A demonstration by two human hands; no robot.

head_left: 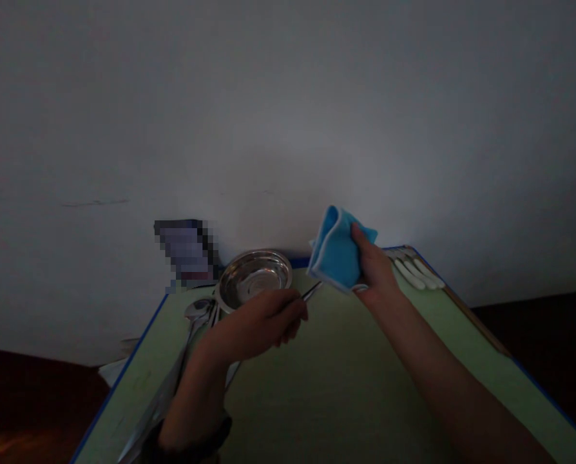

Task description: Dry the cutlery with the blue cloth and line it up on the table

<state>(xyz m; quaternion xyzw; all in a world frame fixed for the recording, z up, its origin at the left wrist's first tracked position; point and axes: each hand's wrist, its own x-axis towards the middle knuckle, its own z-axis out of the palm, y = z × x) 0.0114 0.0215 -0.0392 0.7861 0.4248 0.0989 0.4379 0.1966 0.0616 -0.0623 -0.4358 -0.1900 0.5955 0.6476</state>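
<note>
My left hand (263,319) is closed round a slim metal utensil (311,292). Its thin end points toward the cloth, and my fingers and the cloth hide the rest, so its kind does not show. In my right hand (372,261) is a folded blue cloth (337,251) with a white border, gripped with the thumb on its face and held above the table. The cloth's lower edge is close to the utensil's end; whether they touch I cannot tell. Just behind my left hand stands a shiny steel bowl (230,287).
Several metal spoons or ladles (198,309) lie left of the bowl, partly behind my left forearm. White-handled forks (416,272) lie at the far right of the green table (317,386). A blurred-out, screen-like object (186,251) leans near the wall (288,129) behind.
</note>
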